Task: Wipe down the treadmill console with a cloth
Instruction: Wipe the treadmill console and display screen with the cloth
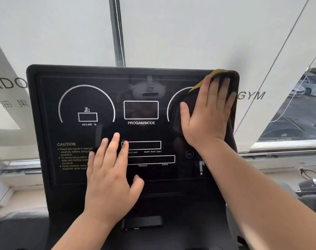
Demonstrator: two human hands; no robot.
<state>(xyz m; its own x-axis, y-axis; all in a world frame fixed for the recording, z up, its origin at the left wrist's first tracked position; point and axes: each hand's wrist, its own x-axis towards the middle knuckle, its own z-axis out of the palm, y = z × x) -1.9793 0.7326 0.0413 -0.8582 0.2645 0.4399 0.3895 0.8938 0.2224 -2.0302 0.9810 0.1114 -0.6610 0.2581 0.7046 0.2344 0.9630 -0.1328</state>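
The black treadmill console (74,98) fills the middle of the view, with white dial arcs, display boxes and a yellow CAUTION text at lower left. A dark cloth with a yellow edge (232,112) lies over the console's upper right corner and covers the right dial. My right hand (207,112) presses flat on that cloth, fingers spread and pointing up. My left hand (110,170) rests flat on the bare lower middle of the panel, fingers apart, holding nothing and partly covering the caution text.
Behind the console is a window with white blinds (171,33) and a vertical frame bar (118,31). Parked cars (308,87) show through the glass at right. A window sill (279,159) runs behind, and a dark slot (142,222) sits below the panel.
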